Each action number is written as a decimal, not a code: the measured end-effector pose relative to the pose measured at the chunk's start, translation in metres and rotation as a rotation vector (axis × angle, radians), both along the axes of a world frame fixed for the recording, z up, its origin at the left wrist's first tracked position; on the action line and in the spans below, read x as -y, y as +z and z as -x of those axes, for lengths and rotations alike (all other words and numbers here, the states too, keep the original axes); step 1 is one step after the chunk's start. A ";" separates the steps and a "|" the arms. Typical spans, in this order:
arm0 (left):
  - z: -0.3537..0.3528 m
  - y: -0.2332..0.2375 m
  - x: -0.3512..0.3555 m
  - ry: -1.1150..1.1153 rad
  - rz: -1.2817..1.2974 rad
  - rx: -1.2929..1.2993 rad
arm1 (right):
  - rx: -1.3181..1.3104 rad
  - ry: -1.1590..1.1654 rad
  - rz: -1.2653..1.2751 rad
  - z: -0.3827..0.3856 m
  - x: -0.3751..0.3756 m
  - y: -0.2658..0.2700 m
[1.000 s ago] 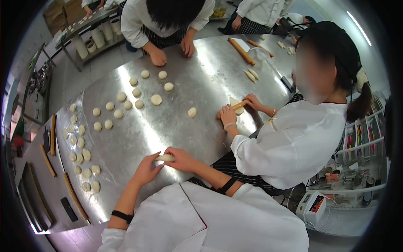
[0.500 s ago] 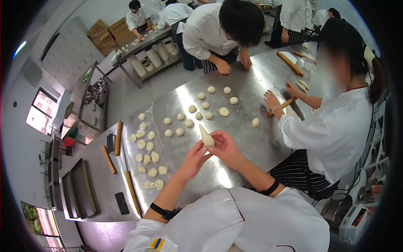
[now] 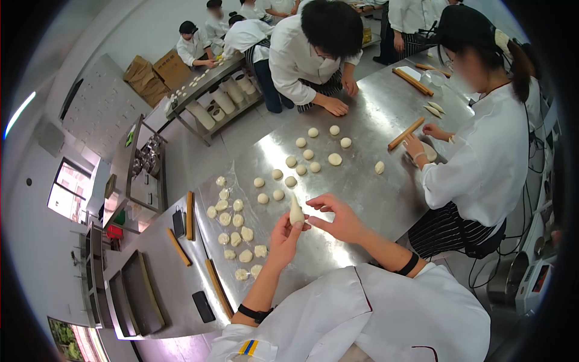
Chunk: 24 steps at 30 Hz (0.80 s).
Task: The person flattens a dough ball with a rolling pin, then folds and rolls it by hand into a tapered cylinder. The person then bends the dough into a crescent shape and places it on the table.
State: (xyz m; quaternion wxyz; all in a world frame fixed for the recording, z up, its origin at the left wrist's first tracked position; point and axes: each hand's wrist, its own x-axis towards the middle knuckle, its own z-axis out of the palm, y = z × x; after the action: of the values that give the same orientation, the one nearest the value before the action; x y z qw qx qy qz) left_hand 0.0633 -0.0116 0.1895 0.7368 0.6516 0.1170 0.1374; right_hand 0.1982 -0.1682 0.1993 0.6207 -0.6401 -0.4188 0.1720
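A pale, teardrop-shaped piece of dough (image 3: 296, 212) stands point-up in my left hand (image 3: 284, 237), its wide lower end gripped between thumb and fingers. Just to its right is my right hand (image 3: 339, 219), fingers apart and stretched toward the dough; it looks slightly separated from it. Beyond my hands, several round dough balls (image 3: 291, 181) lie on the steel table (image 3: 368, 199). To the left, more dough pieces (image 3: 225, 219) rest in rows under or on clear plastic film.
On the left are wooden rolling pins (image 3: 218, 288), a black phone (image 3: 204, 306) and dark trays (image 3: 142, 293). At right, a co-worker's hand (image 3: 415, 146) presses flattened dough near a rolling pin (image 3: 406, 134). Another person (image 3: 313, 60) leans over the far edge.
My right hand has come off the dough and opened to the right; my left hand still holds it. The co-worker's hands have left the rolling pin. The view has shifted somewhat.
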 end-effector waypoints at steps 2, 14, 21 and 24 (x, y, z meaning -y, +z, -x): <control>0.007 -0.004 0.003 -0.078 -0.016 0.001 | -0.173 0.077 0.000 0.002 -0.002 -0.010; 0.006 -0.045 -0.008 -0.335 0.451 -0.082 | -0.357 0.031 0.258 0.009 0.027 -0.024; -0.007 -0.041 0.007 -0.433 1.216 -0.307 | 0.002 -0.027 0.058 0.009 0.023 -0.028; -0.023 -0.041 0.006 -0.405 1.070 -0.199 | 0.035 0.017 0.118 0.011 0.021 -0.017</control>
State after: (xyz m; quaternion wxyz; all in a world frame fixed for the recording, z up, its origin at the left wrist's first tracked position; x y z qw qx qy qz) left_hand 0.0863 -0.0173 0.1489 0.9607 0.2078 0.1119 -0.1465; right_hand 0.1869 -0.1889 0.1823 0.5731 -0.6748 -0.4242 0.1904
